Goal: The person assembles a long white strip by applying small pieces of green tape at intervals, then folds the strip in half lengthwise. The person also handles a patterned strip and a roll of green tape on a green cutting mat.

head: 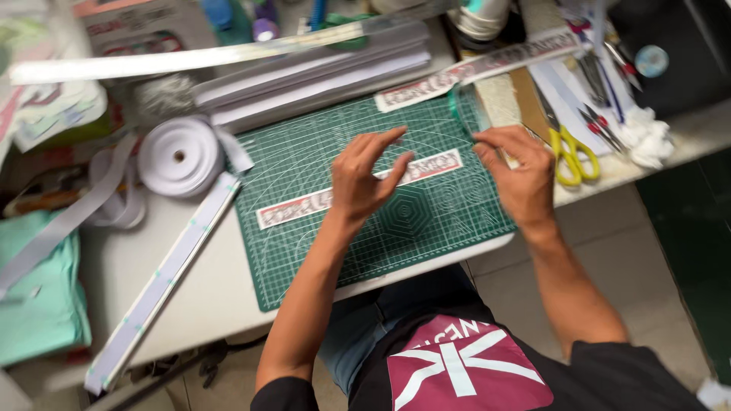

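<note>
Low in the middle: left hand (364,181) hovering over the long printed paper strip (358,190) lying flat on the green cutting mat (426,221), fingers apart, holding nothing. Right of centre: right hand (518,171), fingers pinched on a thin clear green tape strip (459,110). Probably light, floppy, sticky; best held by the ends. Farther up right: yellow-handled scissors (569,152). Upper left on the worktop (114,266): white ribbon roll (179,156).

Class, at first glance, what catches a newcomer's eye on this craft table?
The green cutting mat fills the centre, with a printed paper strip lying across it. Both hands hover above: the left hand spread, the right hand pinching green tape. Yellow-handled scissors lie to the right.
</note>
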The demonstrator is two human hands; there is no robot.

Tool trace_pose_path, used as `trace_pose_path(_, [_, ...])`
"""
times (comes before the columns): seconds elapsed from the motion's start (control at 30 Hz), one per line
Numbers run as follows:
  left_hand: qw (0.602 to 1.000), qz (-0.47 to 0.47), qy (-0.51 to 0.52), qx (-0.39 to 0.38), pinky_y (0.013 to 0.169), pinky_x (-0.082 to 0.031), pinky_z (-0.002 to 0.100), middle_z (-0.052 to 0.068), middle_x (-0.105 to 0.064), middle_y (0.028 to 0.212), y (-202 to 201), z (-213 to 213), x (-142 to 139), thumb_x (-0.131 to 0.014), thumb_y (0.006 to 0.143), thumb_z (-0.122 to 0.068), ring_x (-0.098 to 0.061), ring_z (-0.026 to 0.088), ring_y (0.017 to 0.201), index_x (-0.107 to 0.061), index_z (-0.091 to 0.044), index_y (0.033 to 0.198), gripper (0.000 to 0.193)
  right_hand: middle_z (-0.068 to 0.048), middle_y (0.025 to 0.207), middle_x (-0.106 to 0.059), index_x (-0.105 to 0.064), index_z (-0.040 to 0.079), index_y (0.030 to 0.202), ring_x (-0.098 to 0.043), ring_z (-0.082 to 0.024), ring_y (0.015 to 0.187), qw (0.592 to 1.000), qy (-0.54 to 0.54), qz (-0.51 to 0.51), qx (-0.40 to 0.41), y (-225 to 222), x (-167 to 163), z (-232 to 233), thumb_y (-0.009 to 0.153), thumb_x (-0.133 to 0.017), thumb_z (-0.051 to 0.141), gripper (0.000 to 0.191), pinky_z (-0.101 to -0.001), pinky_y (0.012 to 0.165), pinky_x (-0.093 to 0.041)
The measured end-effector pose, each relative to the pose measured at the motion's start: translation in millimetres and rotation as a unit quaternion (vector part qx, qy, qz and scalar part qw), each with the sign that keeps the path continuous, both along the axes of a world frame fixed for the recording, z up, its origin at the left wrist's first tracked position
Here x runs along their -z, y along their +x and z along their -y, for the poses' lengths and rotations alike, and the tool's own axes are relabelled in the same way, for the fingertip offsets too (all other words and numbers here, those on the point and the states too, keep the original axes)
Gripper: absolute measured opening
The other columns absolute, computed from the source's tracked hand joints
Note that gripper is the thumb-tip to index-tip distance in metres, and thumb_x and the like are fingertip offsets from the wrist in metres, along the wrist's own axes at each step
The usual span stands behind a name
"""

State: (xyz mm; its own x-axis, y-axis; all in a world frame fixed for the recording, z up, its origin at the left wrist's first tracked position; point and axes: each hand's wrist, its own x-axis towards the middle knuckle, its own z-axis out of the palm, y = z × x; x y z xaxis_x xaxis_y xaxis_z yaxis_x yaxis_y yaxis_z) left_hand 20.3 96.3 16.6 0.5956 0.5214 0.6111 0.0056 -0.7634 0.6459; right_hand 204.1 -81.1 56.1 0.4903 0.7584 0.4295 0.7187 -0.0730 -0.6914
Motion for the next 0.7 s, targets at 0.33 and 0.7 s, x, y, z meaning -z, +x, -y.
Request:
trace_pose_path(0.33, [0.976,0.118,-0.173,0.054,0.129,-0.045,0.052,0.014,-0.041,0.167,0.0,-12.2,-3.7,-0.08,0.083,-0.06,-0.044,0.032,0.153,-0.036,-0.017,0.162,0.1,-0.002,0.108,-0.072,-0.076,0.006,0.115,-0.067,-0.01,0.097,0.929,0.05,-0.332,-0.154,-57.1,23.9,-58.9,0.098,-0.072,0.01,0.017,-0.0242,0.085,-0.056])
trace_pose_path(0.7, [0.993,0.106,-0.047,-0.001,0.13,-0.046,0.046,0.01,-0.043,0.162,-6.3,-26.5,-4.2,-0.093,0.082,-0.038,-0.047,0.029,0.151,-0.037,-0.016,0.158,0.097,-0.008,0.13,-0.07,-0.071,0.009,0.127,-0.068,-0.014,0.11,0.976,0.052,-0.161,-0.136,-44.6,-9.0,-64.7,0.104,-0.069,0.014,0.024,-0.0286,0.099,-0.057])
